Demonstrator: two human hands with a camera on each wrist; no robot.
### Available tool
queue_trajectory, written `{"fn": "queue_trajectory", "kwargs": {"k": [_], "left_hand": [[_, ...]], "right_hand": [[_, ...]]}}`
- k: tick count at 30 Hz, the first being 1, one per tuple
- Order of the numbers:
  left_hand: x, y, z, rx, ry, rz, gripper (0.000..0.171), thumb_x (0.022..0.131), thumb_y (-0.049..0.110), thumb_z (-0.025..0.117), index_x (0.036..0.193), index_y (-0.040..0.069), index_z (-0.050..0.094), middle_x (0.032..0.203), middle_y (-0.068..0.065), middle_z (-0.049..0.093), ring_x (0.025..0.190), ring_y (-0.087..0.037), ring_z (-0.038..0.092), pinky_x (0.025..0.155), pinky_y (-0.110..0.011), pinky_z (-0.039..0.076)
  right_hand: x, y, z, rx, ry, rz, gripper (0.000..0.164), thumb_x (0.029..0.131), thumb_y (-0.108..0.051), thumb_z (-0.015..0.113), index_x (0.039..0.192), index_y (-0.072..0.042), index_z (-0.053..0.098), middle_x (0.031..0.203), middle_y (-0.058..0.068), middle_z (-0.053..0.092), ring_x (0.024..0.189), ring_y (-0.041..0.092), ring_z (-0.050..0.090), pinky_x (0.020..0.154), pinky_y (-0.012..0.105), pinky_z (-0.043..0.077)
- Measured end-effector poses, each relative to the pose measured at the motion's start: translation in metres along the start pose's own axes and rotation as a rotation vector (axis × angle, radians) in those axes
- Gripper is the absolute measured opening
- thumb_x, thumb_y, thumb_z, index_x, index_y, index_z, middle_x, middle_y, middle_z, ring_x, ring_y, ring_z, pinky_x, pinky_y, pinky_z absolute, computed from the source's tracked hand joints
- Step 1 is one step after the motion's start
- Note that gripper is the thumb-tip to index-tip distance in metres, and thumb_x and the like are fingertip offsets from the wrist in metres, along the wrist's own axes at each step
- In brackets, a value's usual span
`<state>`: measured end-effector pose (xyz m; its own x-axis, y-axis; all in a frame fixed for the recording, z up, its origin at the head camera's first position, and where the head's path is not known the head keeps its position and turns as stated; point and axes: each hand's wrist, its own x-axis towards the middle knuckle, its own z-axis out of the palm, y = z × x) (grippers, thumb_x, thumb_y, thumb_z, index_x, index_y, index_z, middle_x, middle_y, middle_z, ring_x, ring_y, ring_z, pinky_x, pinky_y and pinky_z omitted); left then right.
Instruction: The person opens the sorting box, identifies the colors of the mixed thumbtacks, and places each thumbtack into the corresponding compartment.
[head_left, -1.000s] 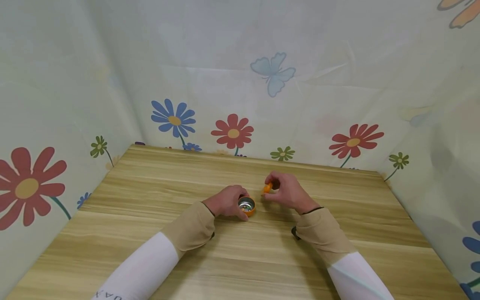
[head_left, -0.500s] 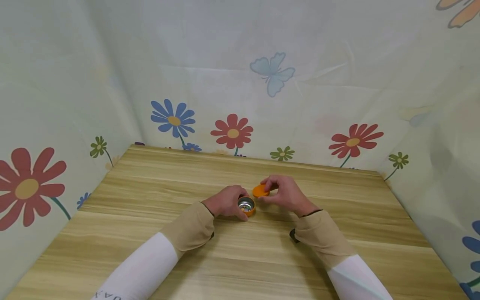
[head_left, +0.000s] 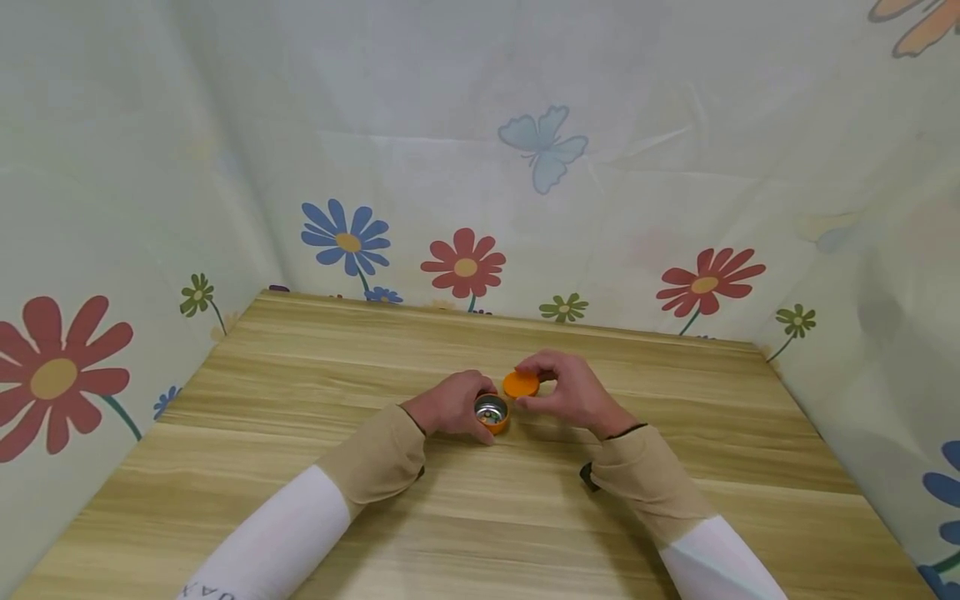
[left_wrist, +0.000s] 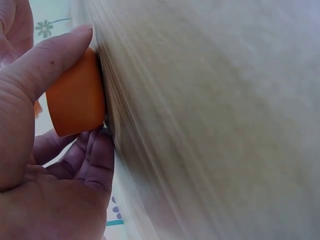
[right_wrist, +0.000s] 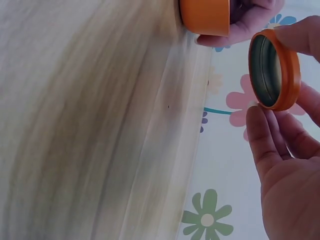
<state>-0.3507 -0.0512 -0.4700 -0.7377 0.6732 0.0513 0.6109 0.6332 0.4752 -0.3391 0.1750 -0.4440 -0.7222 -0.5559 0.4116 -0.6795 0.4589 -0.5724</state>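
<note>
A small round orange tin (head_left: 492, 414) stands on the wooden table, its silvery inside facing up with several tiny coloured bits at the bottom. My left hand (head_left: 454, 406) grips it from the left, thumb on the near side and fingers round the far side; the left wrist view shows the tin's orange wall (left_wrist: 77, 97) between them. Just beyond and to the right, my right hand (head_left: 567, 390) pinches the orange lid (head_left: 521, 384) by its edge, above the table. In the right wrist view the lid's hollow metal underside (right_wrist: 265, 71) shows, apart from the tin.
The wooden table (head_left: 360, 350) stretches around both hands. A pale cloth (head_left: 420, 100) printed with flowers and butterflies rises behind the table and along both sides.
My right hand has moved slightly left and turned the lid from edge-on to flat orange face up, closer to the tin. The left hand and tin stay almost still.
</note>
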Motion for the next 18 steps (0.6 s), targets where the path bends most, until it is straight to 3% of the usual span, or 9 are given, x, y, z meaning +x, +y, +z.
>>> {"fn": "queue_trajectory", "kwargs": {"k": [9, 18], "left_hand": [[-0.007, -0.003, -0.004, -0.064, 0.013, 0.01, 0.066, 0.062, 0.036, 0.088, 0.11, 0.005, 0.056, 0.098, -0.002, 0.056, 0.085, -0.012, 0.052, 0.078, -0.022, 0.043], [-0.012, -0.006, -0.008, -0.162, 0.001, 0.027, 0.063, 0.065, 0.028, 0.088, 0.114, 0.004, 0.055, 0.097, -0.003, 0.057, 0.085, -0.013, 0.055, 0.076, -0.022, 0.045]], "right_hand": [[0.0, -0.004, 0.001, -0.018, -0.014, -0.02, 0.043, 0.075, -0.011, 0.077, 0.114, 0.001, 0.062, 0.102, 0.004, 0.053, 0.086, 0.012, 0.054, 0.077, 0.033, 0.049], [0.001, -0.007, 0.002, -0.045, -0.013, -0.01, 0.038, 0.075, -0.014, 0.077, 0.109, -0.005, 0.063, 0.105, 0.002, 0.055, 0.087, 0.011, 0.052, 0.075, 0.031, 0.049]]}}
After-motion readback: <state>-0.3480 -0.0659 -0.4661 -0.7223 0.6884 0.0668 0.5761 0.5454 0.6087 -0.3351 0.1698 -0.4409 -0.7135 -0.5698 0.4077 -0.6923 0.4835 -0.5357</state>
